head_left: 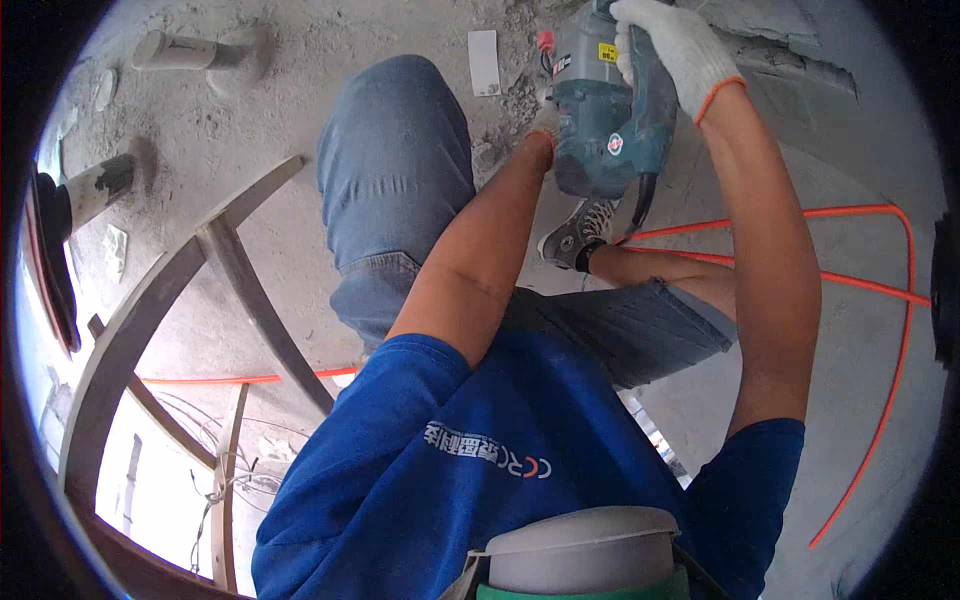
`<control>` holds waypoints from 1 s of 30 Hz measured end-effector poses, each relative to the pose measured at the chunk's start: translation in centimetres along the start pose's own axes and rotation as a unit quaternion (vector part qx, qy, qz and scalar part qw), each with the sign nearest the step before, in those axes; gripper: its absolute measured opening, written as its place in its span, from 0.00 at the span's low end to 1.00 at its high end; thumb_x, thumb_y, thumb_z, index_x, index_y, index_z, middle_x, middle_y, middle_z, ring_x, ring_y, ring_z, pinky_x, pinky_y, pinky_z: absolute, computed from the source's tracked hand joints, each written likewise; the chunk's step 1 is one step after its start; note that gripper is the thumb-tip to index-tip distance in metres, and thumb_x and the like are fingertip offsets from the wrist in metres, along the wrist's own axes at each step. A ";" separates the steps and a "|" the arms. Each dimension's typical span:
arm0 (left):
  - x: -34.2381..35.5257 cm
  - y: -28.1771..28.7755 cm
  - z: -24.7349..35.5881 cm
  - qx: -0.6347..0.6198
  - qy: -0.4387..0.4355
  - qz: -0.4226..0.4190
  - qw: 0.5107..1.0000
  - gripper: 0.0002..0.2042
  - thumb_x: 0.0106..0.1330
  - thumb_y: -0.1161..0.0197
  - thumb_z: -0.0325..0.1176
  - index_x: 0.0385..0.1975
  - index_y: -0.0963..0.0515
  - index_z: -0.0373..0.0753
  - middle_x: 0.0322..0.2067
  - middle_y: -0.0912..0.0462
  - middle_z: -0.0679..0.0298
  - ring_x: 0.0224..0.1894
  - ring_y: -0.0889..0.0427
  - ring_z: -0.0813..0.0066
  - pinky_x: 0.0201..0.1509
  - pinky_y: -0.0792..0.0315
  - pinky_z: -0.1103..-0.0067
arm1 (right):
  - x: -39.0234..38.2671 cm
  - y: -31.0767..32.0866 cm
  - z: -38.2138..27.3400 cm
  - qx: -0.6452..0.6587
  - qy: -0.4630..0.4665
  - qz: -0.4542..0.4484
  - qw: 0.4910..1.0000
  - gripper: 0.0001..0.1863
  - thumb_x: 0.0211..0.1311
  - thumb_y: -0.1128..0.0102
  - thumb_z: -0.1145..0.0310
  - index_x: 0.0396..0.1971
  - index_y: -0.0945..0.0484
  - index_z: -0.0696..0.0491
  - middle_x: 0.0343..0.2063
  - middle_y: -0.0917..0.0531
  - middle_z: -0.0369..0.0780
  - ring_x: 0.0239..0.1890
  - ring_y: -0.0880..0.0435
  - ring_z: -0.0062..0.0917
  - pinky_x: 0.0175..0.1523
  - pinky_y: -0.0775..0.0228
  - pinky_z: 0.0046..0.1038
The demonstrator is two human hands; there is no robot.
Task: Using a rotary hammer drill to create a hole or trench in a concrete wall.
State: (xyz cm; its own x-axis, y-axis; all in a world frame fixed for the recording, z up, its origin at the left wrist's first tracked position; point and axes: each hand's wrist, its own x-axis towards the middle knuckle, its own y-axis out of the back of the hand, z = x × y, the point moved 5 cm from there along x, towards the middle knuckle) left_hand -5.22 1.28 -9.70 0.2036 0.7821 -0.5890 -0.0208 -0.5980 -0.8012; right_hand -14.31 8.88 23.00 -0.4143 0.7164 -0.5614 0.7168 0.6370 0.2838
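My right hand [680,55], in a white glove with orange cuff, grips the top handle of a teal and grey power hammer [590,140] at the upper middle. My left hand [544,122], also gloved, is at the tool's left side, mostly hidden behind it; its fingers are out of sight. The tool is over broken grey rubble [515,110] on rough concrete, and its working end is hidden. A black cord leaves its lower end. A pale rectangular card [483,62] lies to the left of the rubble.
A wooden frame [255,305] stands at left, with loose wires [230,480] below. Two pipe stubs [175,50] [100,190] jut from the concrete at upper left. An orange hose [905,320] loops across the right side. My bent knee and sneaker [575,230] are beside the tool.
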 end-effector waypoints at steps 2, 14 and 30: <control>0.9 0.3 1.1 0.121 -0.048 0.007 0.991 0.19 0.70 0.48 0.48 0.47 0.23 0.40 0.36 0.18 0.60 0.38 0.20 0.58 0.44 0.27 0.63 | 0.8 -0.1 0.0 0.014 -0.028 0.016 0.999 0.10 0.59 0.43 0.68 0.24 0.23 0.59 0.15 0.21 0.46 0.16 0.22 0.34 0.23 0.30 0.36; -1.7 2.9 0.3 0.372 -0.125 0.061 0.918 0.24 0.64 0.39 0.49 0.49 0.24 0.34 0.43 0.17 0.53 0.46 0.19 0.54 0.51 0.27 0.65 | -3.6 2.3 1.7 0.006 -0.061 0.009 0.998 0.12 0.61 0.41 0.62 0.27 0.22 0.57 0.21 0.20 0.40 0.20 0.21 0.26 0.26 0.28 0.28; 4.1 4.5 0.3 0.303 -0.136 0.046 0.942 0.15 0.65 0.40 0.35 0.47 0.25 0.33 0.41 0.17 0.55 0.41 0.19 0.63 0.46 0.27 0.67 | -4.3 2.2 2.0 -0.059 -0.006 0.029 0.998 0.15 0.59 0.36 0.58 0.31 0.20 0.57 0.23 0.18 0.39 0.22 0.19 0.22 0.29 0.26 0.25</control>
State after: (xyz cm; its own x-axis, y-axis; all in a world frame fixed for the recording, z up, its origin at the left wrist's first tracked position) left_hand -4.77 1.90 -15.75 -0.0838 0.7973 -0.5977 -0.5976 -0.5202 -0.6101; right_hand -9.81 6.66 24.45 -0.3668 0.7498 -0.5507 0.6674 0.6245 0.4057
